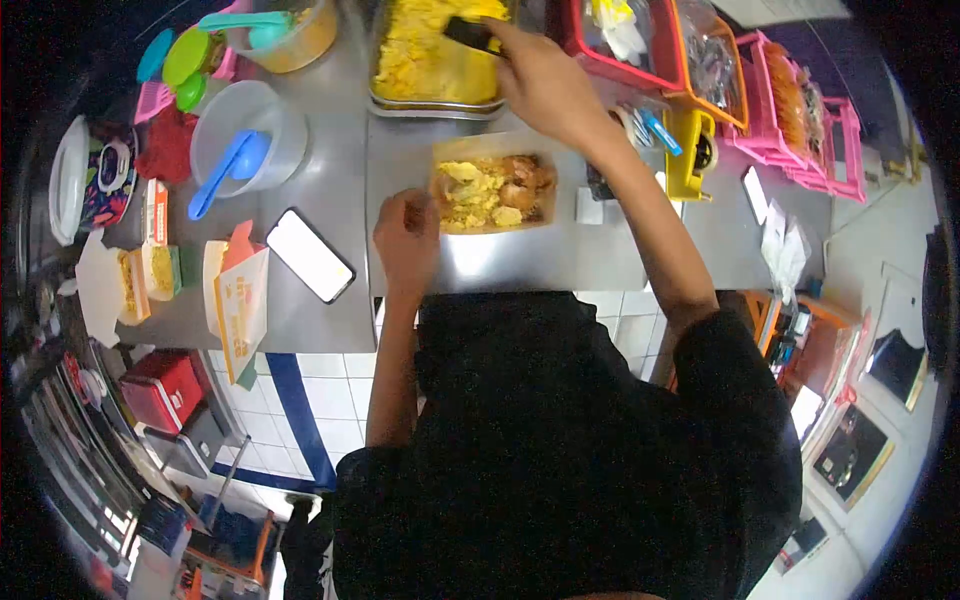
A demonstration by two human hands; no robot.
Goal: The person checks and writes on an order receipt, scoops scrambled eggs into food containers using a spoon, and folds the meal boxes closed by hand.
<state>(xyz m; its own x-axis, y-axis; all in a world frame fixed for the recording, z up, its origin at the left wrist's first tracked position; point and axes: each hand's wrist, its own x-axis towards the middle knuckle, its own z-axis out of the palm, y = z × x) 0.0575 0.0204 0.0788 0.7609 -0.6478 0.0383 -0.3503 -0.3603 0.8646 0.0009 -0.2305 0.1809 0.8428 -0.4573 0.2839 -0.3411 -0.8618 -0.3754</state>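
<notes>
My right hand (548,85) grips a black spatula (470,36) over the metal tray (435,108) of yellow scrambled egg (425,50). Nearer to me on the steel counter sits an open paper food box (543,222). Inside it lie crumbled yellow egg (470,195) and brown pieces (522,182) that look like meat. At the box's left edge, my left hand (406,240) has its fingers curled in and slightly blurred. Whether those fingers pinch the box's side or something else is hidden.
Left on the counter are a phone (311,255), a clear tub (285,150) with a blue scoop (235,165), another tub (305,52) with a turquoise scoop (262,25), and filled cartons (240,295). Red (665,75), yellow (683,180) and pink (775,140) baskets stand right.
</notes>
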